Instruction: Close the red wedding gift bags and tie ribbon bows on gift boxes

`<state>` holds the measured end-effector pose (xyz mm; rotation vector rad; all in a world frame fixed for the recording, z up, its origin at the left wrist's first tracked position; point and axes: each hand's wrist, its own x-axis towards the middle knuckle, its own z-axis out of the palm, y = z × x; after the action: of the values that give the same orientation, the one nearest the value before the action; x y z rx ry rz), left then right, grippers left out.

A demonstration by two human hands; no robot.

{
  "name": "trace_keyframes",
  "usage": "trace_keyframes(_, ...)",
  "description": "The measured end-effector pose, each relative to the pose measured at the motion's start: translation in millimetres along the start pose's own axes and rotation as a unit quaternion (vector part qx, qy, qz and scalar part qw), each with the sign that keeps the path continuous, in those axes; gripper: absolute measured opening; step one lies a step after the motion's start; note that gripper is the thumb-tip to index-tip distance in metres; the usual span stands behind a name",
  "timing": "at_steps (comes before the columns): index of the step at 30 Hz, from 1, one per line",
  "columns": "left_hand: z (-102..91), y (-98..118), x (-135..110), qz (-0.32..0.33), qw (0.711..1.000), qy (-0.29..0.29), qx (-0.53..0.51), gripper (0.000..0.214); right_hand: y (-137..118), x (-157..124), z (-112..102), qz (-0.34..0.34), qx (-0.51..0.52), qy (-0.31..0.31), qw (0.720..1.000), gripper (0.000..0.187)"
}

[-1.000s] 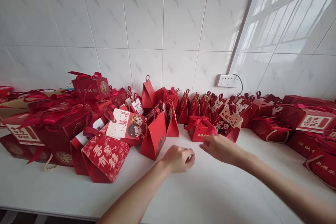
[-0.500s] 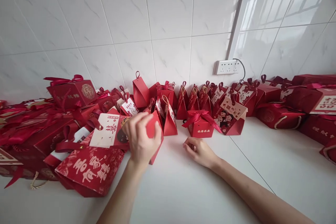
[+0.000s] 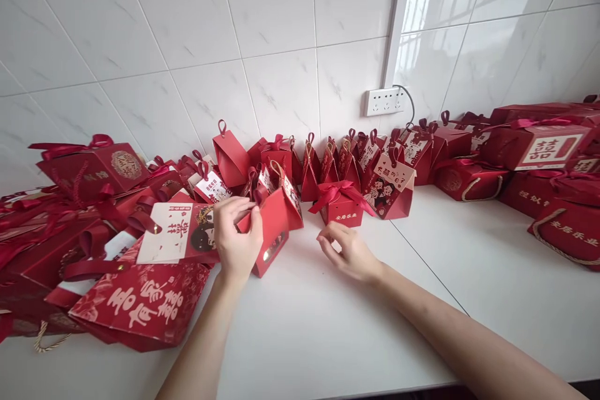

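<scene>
My left hand [image 3: 238, 237] is closed at the top of a red paper gift box [image 3: 276, 222], thumb and fingers pinching near its upper edge. The box is angled, and a small see-through window shows low on its side. Part of its top is hidden behind my fingers. My right hand [image 3: 349, 253] is held over the white surface, fingers loosely curled and a gap between thumb and forefinger, with nothing in it. Just beyond it stands a small red box with a ribbon bow [image 3: 341, 209]. A triangular box with a cartoon couple [image 3: 391, 187] stands to its right.
Several red gift boxes and bags pile up at the left, including a large printed bag [image 3: 145, 306] and a pale-and-red box [image 3: 166, 234]. More ribboned boxes [image 3: 539, 144] stack at the right. A power strip [image 3: 384, 102] is on the tiled wall [image 3: 276, 94].
The view has shifted slightly. The gift box in my left hand has turned so its windowed side shows. My right hand's fingers have loosened from a tighter curl.
</scene>
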<state>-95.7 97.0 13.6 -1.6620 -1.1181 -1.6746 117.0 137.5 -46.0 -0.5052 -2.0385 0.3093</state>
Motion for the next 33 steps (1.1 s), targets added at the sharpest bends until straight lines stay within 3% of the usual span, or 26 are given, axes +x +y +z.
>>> trace_keyframes(3,4.3,6.4,-5.9,0.049,0.995,-0.018,-0.079,0.029,-5.2,3.0,-4.9,-0.054,-0.040,0.098,0.993,0.010)
trace_keyframes(6,9.0,20.0,-10.7,0.052,0.992,-0.041,-0.103,0.020,-11.9,5.8,-9.6,-0.111,-0.091,0.175,0.974,0.022)
trace_keyframes(11,12.9,42.0,-14.8,-0.008,0.981,-0.082,-0.174,0.014,-21.0,9.1,-14.2,-0.148,-0.103,0.147,0.973,0.036)
trace_keyframes(15,12.3,47.5,-18.0,-0.010,0.975,-0.082,-0.206,0.016,-26.0,9.3,-12.7,-0.158,-0.120,0.152,0.968,0.039)
trace_keyframes(21,12.1,45.1,-20.2,0.051,0.974,-0.132,-0.177,0.024,-28.0,9.3,-8.6,-0.141,-0.136,0.162,0.967,0.036)
trace_keyframes(33,11.7,53.0,-17.0,-0.002,0.983,-0.140,-0.121,0.020,-25.5,10.5,-7.3,-0.127,-0.105,0.155,0.974,0.031)
